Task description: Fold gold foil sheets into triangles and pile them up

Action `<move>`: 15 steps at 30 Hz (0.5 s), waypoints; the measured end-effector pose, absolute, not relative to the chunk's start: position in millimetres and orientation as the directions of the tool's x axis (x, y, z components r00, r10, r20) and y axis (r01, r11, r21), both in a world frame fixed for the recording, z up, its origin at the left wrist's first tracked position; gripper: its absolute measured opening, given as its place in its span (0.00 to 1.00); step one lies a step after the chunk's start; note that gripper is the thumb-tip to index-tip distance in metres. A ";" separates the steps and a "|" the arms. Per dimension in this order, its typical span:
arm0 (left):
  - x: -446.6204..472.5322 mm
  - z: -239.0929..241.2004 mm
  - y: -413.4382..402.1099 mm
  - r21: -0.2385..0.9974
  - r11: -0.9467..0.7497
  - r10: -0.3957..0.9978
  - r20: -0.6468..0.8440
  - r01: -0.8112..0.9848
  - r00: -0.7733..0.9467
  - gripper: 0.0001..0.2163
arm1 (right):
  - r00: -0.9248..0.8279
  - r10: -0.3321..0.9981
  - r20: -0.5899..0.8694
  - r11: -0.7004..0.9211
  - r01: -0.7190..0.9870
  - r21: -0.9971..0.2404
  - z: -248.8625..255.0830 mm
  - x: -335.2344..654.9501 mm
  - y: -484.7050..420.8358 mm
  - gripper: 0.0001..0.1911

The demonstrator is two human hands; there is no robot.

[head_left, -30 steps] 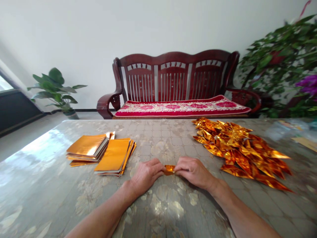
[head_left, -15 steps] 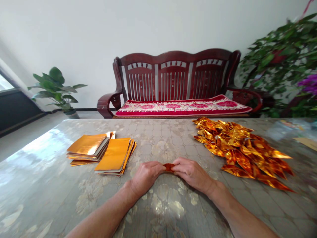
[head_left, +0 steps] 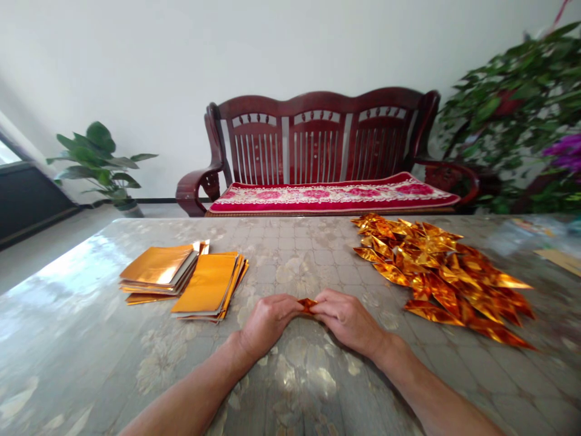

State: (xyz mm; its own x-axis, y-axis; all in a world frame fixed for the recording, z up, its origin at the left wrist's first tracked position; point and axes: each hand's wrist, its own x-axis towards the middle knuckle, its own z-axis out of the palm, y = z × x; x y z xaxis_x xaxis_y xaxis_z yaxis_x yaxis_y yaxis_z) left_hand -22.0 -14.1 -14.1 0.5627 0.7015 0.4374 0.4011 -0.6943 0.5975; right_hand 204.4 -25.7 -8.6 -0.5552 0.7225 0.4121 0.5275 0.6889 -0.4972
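Observation:
A small folded piece of orange-gold foil paper point(head_left: 307, 305) is pinched at both ends between my two hands, low over the table. My left hand point(head_left: 271, 317) is closed on its left end, and my right hand point(head_left: 344, 315) grips the right end. Only the middle of the paper shows; the fingers cover the rest. To the left lie two stacks of flat gold foil sheets, a farther stack point(head_left: 157, 264) and a nearer stack point(head_left: 206, 283). On the right spreads a heap of folded, pointed gold foil pieces point(head_left: 436, 266).
The table point(head_left: 290, 375) has a shiny, flower-patterned cover. A clear plastic bag point(head_left: 521, 233) lies at its far right. Beyond its back edge stands a dark red wooden bench point(head_left: 318, 139) with a red floral cushion point(head_left: 336, 195). Potted plants flank the bench.
The foil paper between my hands looks slightly more bunched and peaked in the middle. My hands have come marginally closer together, and the whole view has shifted a little.

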 end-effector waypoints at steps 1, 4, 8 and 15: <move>-21.9 -14.3 -14.2 0.595 -0.697 0.701 0.446 0.400 0.557 0.09 | -0.548 0.719 0.429 0.694 0.521 -0.498 -9.4 203.8 -25.7 0.13; -21.4 -15.0 -14.9 0.600 -0.694 0.709 0.474 0.398 0.522 0.09 | -0.519 0.708 0.479 0.706 0.500 -0.501 -10.6 202.6 -25.4 0.12; -20.2 -16.7 -16.6 0.615 -0.688 0.718 0.499 0.385 0.486 0.08 | -0.493 0.687 0.533 0.726 0.474 -0.498 -11.5 201.6 -24.7 0.11; -19.6 -20.3 -17.6 0.633 -0.670 0.735 0.493 0.389 0.465 0.08 | -0.486 0.654 0.580 0.756 0.457 -0.469 -14.0 200.0 -25.7 0.10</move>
State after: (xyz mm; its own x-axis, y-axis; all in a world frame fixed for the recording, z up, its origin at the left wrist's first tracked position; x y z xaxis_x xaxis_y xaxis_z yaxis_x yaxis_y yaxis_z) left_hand -19.6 -17.6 -20.3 0.4654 0.7353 0.4927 0.3886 -0.6699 0.6326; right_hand 200.0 -25.7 -14.0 -0.4856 0.6540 0.5801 0.4575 0.7556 -0.4689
